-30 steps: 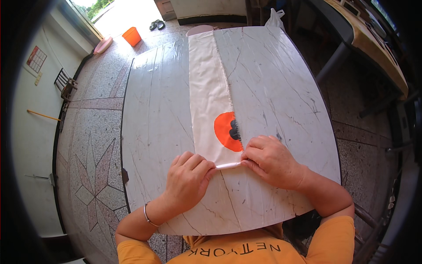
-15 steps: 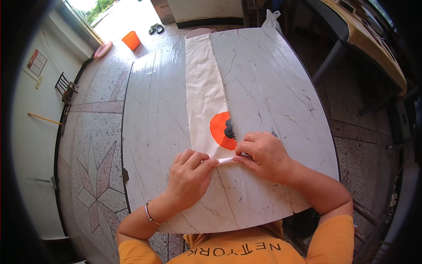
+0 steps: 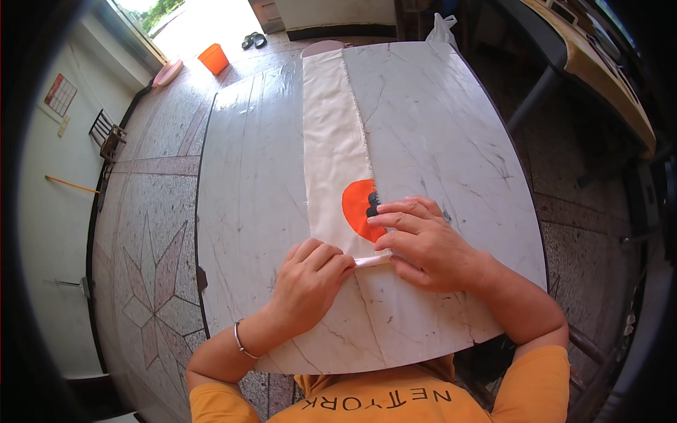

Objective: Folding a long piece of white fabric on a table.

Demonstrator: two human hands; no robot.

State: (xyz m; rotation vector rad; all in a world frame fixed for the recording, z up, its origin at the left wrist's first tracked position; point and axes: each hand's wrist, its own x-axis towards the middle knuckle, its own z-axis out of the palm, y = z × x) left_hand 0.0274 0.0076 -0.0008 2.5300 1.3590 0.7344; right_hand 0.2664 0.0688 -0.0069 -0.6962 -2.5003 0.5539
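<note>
A long cream strip of cloth [image 3: 331, 141] runs from the far edge of the table down to my hands, its right edge frayed. Its near end is rolled into a narrow fold. My left hand [image 3: 308, 282] is closed, pinching the left end of that fold between thumb and fingers. Over the right end, my right hand [image 3: 430, 247] has its fingers spread apart, the thumb beside the fold and the fingertips at an orange patch [image 3: 358, 208]. The patch lies near the cloth's right edge and bears a black shape [image 3: 372, 203], partly beside my fingers.
The cloth lies on a marble-patterned table [image 3: 451, 141]. Beyond its far edge are a pink round seat [image 3: 323, 48] and a white plastic bag [image 3: 441, 29]. On the floor stand an orange bucket [image 3: 213, 59] and black slippers [image 3: 254, 41]. Another table [image 3: 592, 70] is at the far right.
My right hand has let go of its pinch on the fold and spread its fingers up toward the orange patch. My left hand keeps its hold.
</note>
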